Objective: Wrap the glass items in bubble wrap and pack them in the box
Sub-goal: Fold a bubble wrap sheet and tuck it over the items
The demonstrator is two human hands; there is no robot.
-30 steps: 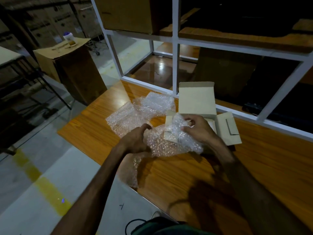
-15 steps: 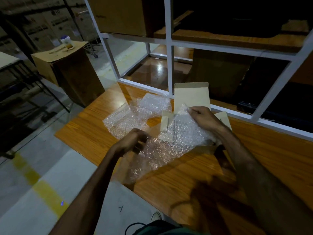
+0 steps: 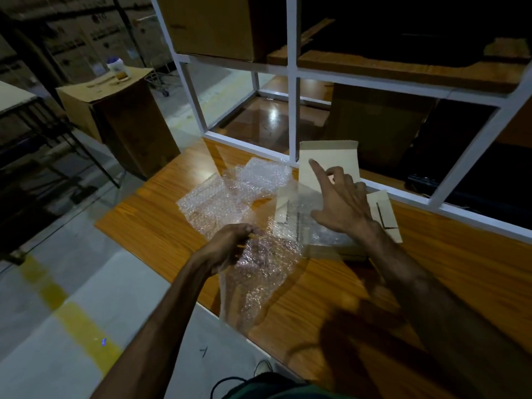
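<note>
Left hand (image 3: 230, 246) is clenched on the near edge of a bubble wrap sheet (image 3: 259, 272), which drapes over the table's (image 3: 431, 277) front edge. Right hand (image 3: 342, 205) is released, fingers spread, index finger extended, hovering over the open cardboard box (image 3: 328, 165). The sheet's far end lies across the box's low tray. Whether a glass item sits under the wrap cannot be told. Further bubble wrap pieces (image 3: 244, 188) lie flat on the table, just left of the box. A white frame (image 3: 292, 82) stands behind.
</note>
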